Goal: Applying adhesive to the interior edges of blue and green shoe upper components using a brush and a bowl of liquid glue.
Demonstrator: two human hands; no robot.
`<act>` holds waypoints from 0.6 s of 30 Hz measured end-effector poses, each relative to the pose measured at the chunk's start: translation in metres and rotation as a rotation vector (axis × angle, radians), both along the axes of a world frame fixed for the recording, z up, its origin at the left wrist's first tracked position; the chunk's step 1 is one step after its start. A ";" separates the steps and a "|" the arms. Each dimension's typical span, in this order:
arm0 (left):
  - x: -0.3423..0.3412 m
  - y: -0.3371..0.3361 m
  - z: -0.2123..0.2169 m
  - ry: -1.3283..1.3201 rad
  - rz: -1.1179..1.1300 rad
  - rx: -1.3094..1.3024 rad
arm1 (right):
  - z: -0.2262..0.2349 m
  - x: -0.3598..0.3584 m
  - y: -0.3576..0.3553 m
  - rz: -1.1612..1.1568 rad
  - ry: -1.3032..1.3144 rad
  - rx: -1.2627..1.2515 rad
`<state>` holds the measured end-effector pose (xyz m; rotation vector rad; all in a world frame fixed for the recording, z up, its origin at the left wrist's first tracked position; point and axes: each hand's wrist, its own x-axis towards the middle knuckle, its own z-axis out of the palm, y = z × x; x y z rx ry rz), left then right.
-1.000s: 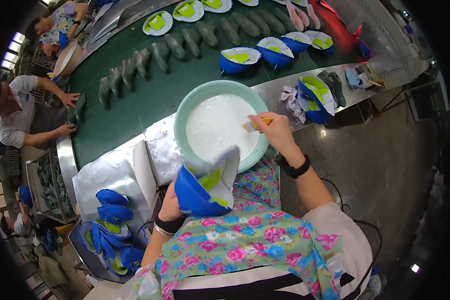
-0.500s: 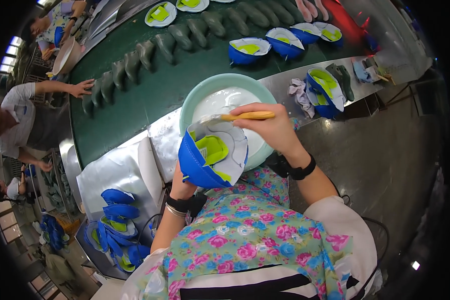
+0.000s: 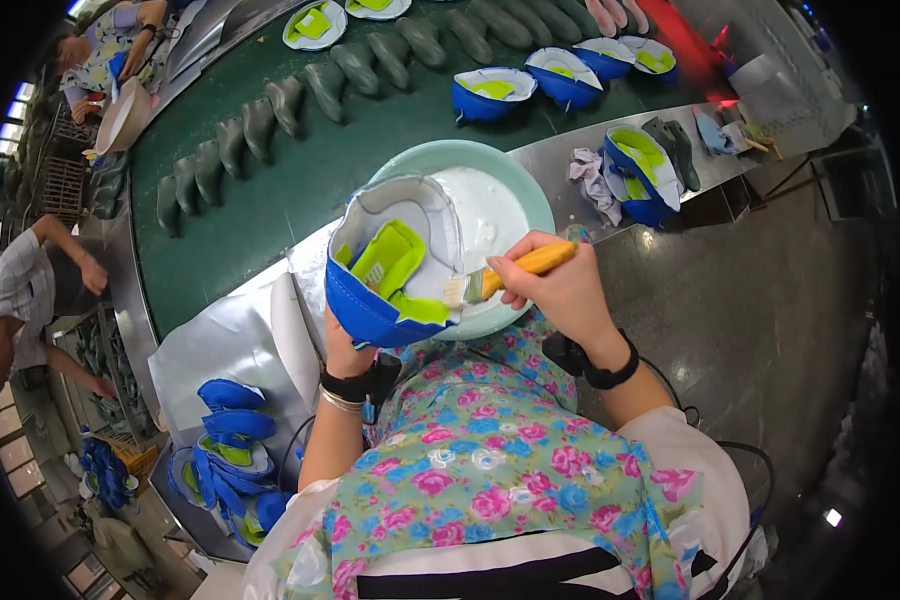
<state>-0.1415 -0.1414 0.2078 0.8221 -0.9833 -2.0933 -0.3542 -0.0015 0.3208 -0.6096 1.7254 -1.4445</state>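
Left hand (image 3: 347,345) was clamped on cupped blue fabric shoe upper with lime lining (image 3: 398,262), from seven o'clock; right hand (image 3: 567,290) gripped yellow-handled flat brush (image 3: 487,281), bristles at upper's four-o'clock edge, handle toward two-to-three; round mint-green basin (image 3: 530,190) lay beyond.

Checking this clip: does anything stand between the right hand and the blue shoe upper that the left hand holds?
Only the brush that the right hand itself grips: its bristles are at the right edge of the blue shoe upper. Nothing else visible stands between; the pale green basin shows behind them.
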 end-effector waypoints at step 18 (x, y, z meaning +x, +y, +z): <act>-0.009 -0.003 0.008 0.276 -0.318 0.442 | 0.054 -0.028 -0.034 0.421 0.395 -0.244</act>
